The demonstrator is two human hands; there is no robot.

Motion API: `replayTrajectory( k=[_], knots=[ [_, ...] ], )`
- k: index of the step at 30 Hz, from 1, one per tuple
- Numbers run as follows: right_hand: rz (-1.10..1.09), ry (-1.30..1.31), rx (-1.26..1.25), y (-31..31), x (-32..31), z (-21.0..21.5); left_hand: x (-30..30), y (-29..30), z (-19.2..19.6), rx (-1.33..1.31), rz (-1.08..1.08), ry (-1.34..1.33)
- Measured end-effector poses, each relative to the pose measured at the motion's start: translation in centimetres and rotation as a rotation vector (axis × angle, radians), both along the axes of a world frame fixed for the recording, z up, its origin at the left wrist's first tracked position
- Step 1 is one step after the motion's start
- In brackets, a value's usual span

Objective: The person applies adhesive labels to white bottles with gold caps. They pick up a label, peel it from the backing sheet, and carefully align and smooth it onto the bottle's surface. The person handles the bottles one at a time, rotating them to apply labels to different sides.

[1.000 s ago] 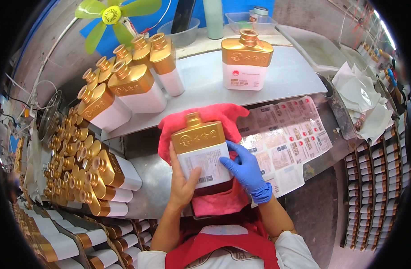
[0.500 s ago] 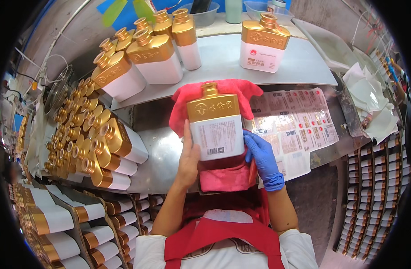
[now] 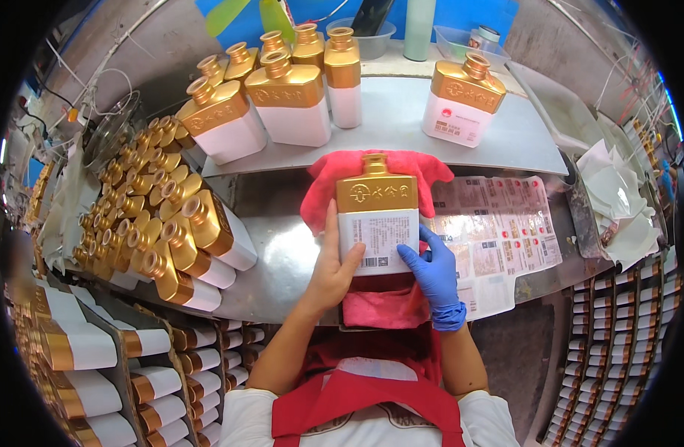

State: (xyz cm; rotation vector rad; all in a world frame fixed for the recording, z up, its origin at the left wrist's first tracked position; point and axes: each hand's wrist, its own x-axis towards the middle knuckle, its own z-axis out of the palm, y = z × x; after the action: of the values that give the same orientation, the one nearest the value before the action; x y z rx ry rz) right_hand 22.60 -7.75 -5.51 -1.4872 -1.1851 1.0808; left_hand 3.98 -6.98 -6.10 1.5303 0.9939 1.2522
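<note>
A flat-sided bottle (image 3: 377, 226) with a gold shoulder and neck and a white body stands nearly upright between my hands, its printed label facing me. My bare left hand (image 3: 336, 262) grips the left side, thumb on the label's lower left. On the right side, my right hand (image 3: 433, 279) in a blue glove holds it, thumb on the lower right corner of the front; the fingers behind are partly hidden. Behind and below the bottle lies a pink cloth (image 3: 325, 188). A sheet of printed labels (image 3: 498, 249) lies just right of my gloved hand.
On the grey shelf (image 3: 390, 138) ahead stand several matching bottles (image 3: 291, 112) at left and one labelled bottle (image 3: 461, 115) at right. Many more bottles (image 3: 170, 194) lie stacked on the left. Racks of bottles (image 3: 618, 335) flank me. White sheets (image 3: 614, 201) hang at far right.
My right thumb has come round from the bottle's edge onto its front, and my left thumb presses the label. The whole view has shifted slightly, with the bottle still in both hands.
</note>
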Motion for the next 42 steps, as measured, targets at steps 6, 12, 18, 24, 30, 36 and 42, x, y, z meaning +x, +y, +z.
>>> replayTrajectory(
  k=[6,12,18,24,30,36,42],
  knots=[
    [-0.051,-0.001,0.006,-0.1,-0.5,0.0,0.8,0.1,-0.4,0.058,0.060,0.037],
    [-0.078,-0.003,0.034,0.1,-0.6,-0.4,1.2,0.3,-0.2,0.031,0.073,0.013],
    [-0.051,0.025,0.020,0.4,-0.1,0.0,0.4,0.8,0.4,-0.005,0.042,-0.057],
    [-0.048,-0.060,0.048,1.4,-0.3,1.1,0.4,1.6,0.2,-0.007,0.096,0.046],
    [-0.050,-0.064,0.043,1.5,-0.4,1.2,0.8,1.6,0.6,0.015,0.133,0.047],
    [-0.027,-0.058,0.034,1.5,-0.3,1.1,0.5,1.8,0.4,-0.012,0.081,-0.027],
    [0.011,-0.083,0.022,1.5,-0.1,1.6,0.2,1.7,0.1,0.022,0.036,0.032]
  ],
)
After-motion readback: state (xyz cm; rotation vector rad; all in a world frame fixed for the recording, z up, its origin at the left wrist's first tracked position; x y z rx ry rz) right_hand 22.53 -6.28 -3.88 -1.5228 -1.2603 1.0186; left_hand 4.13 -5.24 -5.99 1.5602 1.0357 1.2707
